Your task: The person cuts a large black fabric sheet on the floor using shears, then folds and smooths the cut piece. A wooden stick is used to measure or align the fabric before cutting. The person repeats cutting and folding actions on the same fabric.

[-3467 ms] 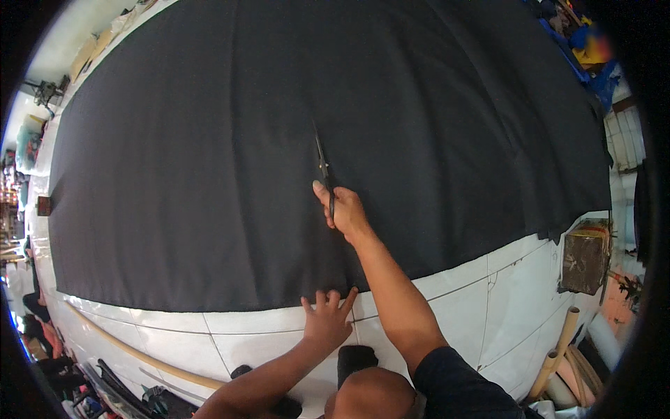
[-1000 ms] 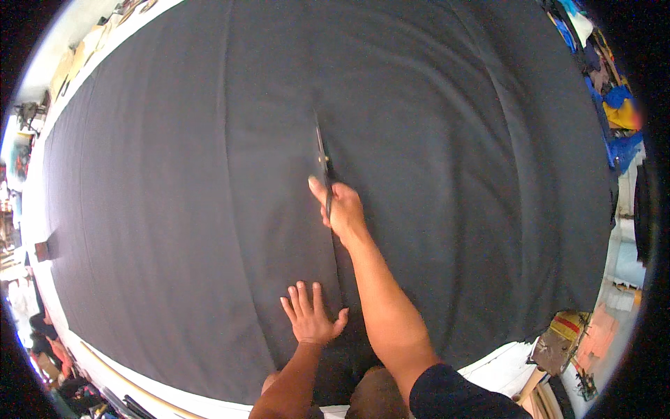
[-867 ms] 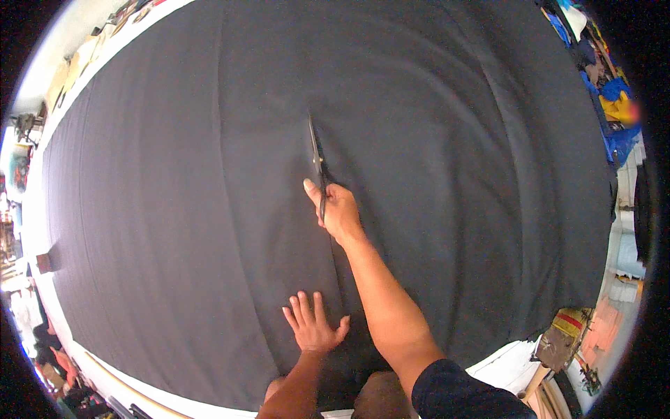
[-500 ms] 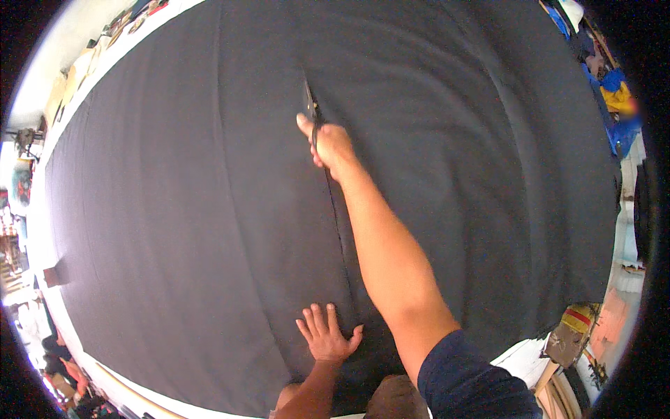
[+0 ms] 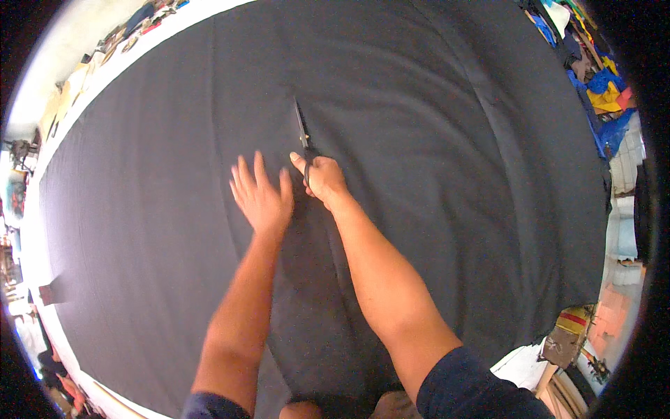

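Cutting dark fabric (image 5: 433,140) at frame centre.
Our right hand (image 5: 324,178) grips scissors (image 5: 302,133); our left hand (image 5: 262,195) lies flat just beside, fingers spread wide.

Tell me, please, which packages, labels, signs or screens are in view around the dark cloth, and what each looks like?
No screens or signs show.
Package: lower right, beyond the cloth's edge; a squarish brown pack with a yellow, red and green top.
White sheets: beside it, flat and pale.
Small brown tag: at the cloth's left edge; too small to tell more.

No packages, labels, signs or screens can be made out here
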